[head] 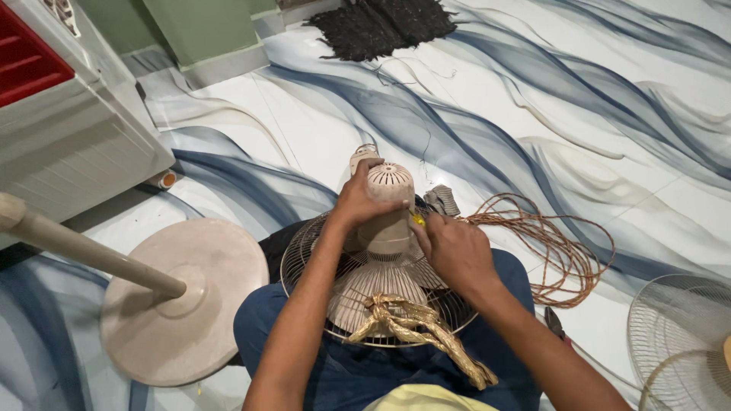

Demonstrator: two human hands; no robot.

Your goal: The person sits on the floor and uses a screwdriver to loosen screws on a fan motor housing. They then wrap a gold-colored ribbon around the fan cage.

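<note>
Item: fan motor housing [387, 209], beige, vented cap uppermost, standing on the wire rear guard [304, 255] that rests across the seated person's lap, which keeps the assembly steady and close.

Left hand [358, 202]: fingers closed around the housing's upper left side, bracing it.

Right hand [453, 247]: just right of the housing, fingers pinched together on a yellow-handled tool [418, 220] whose tip meets the housing's side.

Gold cloth strip [415, 327]: knotted on the guard, below the housing.

Coil of copper wire [556, 243]: on the floor, right of the housing.

Round stand base [190, 304] with pole: left of the housing, lying apart.

Second wire guard [678, 335]: far right.
</note>
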